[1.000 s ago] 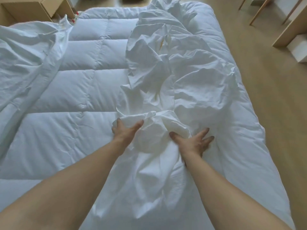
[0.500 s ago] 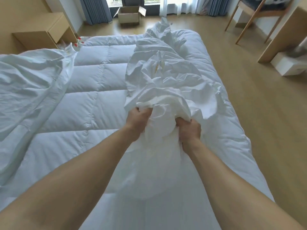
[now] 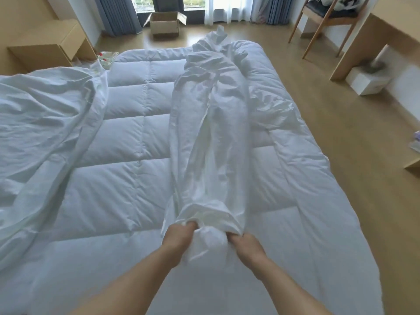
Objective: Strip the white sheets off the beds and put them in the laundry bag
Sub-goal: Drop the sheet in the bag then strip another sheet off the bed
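- Sheet (image 3: pixel 211 142): bunched into a long roll, lying along the quilt (image 3: pixel 113 178) right of the middle. Far end is at the far bed edge, near end is lifted in both hands.
- Left hand (image 3: pixel 179 237): fingers curled into the near end, gripping a fistful.
- Right hand (image 3: pixel 246 244): same grip, just beside the left, with a wad of cloth between them.
- Handling, my guess: light, soft and limp, with no shape of its own. It will sag and trail, should slide easily over the quilt, and isn't fragile.
- Where to hold: fistfuls at the bunched end look fine for pulling. For carrying, better to gather it hand over hand into a ball so the tail doesn't drag or snag.
- Other cloth (image 3: pixel 45 123): white, heaped on the quilt's left side, apart from the roll. Probably needs bagging too.
- Laundry bag: not in view.
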`<state>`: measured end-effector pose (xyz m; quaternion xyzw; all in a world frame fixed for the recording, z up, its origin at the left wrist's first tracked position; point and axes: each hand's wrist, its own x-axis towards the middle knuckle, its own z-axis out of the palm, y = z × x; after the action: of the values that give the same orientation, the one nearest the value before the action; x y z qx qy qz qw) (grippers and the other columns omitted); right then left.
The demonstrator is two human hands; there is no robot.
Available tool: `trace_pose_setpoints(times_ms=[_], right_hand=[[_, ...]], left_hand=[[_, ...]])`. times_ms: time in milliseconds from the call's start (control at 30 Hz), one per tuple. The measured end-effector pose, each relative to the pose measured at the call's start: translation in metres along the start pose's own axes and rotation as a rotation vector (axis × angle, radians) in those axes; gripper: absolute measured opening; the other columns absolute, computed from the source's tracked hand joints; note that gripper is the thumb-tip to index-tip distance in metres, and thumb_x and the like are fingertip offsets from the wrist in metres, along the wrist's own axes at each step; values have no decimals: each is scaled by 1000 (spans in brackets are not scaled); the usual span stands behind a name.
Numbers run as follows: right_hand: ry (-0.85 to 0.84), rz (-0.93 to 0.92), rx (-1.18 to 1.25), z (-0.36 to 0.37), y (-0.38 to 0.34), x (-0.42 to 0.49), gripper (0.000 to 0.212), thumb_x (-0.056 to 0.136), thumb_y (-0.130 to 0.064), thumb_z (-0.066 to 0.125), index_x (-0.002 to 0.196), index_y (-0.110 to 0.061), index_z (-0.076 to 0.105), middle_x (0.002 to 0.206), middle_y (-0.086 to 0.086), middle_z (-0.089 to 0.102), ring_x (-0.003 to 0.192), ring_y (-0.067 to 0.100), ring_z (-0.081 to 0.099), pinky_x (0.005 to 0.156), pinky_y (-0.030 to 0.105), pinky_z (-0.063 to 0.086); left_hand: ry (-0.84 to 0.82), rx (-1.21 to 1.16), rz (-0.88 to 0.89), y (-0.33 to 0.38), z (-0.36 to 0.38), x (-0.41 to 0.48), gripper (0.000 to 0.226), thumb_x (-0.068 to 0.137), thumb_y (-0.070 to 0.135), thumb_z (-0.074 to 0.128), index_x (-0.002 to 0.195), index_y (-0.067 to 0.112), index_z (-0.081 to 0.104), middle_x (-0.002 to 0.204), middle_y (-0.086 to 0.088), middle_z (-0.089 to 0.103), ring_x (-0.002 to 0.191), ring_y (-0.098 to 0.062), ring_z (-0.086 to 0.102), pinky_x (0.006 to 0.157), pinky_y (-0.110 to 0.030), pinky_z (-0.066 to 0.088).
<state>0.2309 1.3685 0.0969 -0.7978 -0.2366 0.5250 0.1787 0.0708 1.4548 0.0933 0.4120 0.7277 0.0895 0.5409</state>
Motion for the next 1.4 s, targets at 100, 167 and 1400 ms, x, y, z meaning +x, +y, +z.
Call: trace_pose_setpoints(times_ms=[100, 167, 1400], right_hand=[[-34, 5, -59, 21, 23, -7, 25, 84, -54, 57, 99, -34, 60, 106, 0, 68, 96, 24, 64, 92, 40, 53], [95, -57, -110, 19, 16, -4, 25, 85, -50, 61, 98, -28, 57, 107, 3, 66, 94, 27, 62, 85, 37, 52], [357, -439, -657, -75, -181, 249, 106, 83, -75, 52, 158, -29, -7, 165, -1, -17, 150, 27, -22, 117, 64, 10]], left_hand=[[-61, -14, -98, -45, -6, 0, 49, 71, 43, 64, 109, 14, 67, 97, -11, 68, 87, -30, 65, 78, -38, 55], [6, -21, -57, -47, -8, 7, 53, 69, 48, 63, 109, 12, 64, 96, -12, 67, 86, -30, 64, 81, -40, 56], [375, 821, 622, 163, -12, 210, 78, 89, 55, 57, 152, 19, 29, 155, -4, 32, 139, -27, 30, 112, -42, 33]])
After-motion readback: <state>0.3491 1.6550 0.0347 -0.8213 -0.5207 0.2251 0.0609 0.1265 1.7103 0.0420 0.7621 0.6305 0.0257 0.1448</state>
